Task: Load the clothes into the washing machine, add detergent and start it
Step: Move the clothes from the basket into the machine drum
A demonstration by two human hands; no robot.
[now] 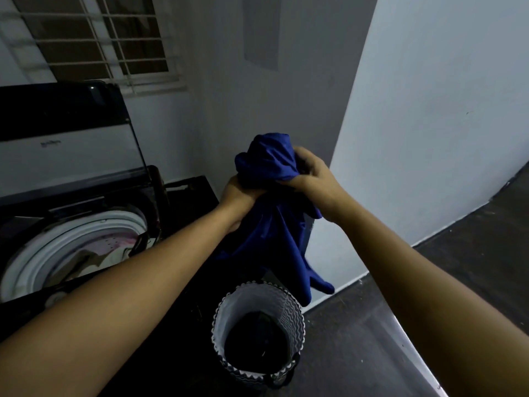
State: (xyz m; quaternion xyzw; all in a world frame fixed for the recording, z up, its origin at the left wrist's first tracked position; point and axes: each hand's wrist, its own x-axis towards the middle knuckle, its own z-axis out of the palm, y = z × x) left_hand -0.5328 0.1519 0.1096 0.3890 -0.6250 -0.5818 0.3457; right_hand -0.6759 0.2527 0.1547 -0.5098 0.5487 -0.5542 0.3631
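Garment: a blue garment (274, 233), bunched at the top and hanging loose below, held up in the air above the laundry basket (229, 319), its lowest fold just over the basket's rim
Left hand: the left hand (239, 193) grips a fistful of the blue cloth from the near side, closed tight round it
Right hand: the right hand (312, 179) clamps the gathered top from the other side, its fingers (304, 159) curled into the fabric; the two hands sit close together on the same bunch
Washing machine: the washing machine (71, 156) is a top-loader to the left, lid raised, with the white drum ring (86, 242) open and pale clothes (94, 259) already lying inside
Basket: it stands on the floor (429, 282) just beside the machine, with something dark (257, 336) at the bottom, probably more laundry, though too dim to tell
Handling: the cloth looks thin, soft and light, with nothing stiff in it; it will drape and trail, so the hanging tail could catch on the basket rim or the machine's edge
Where to hold: gathering it near the middle, as both hands do, keeps the loose ends short; pulling up the dangling part first would make the drop into the drum cleaner
Stage: loading looks partly done; detergent and start are yet to come
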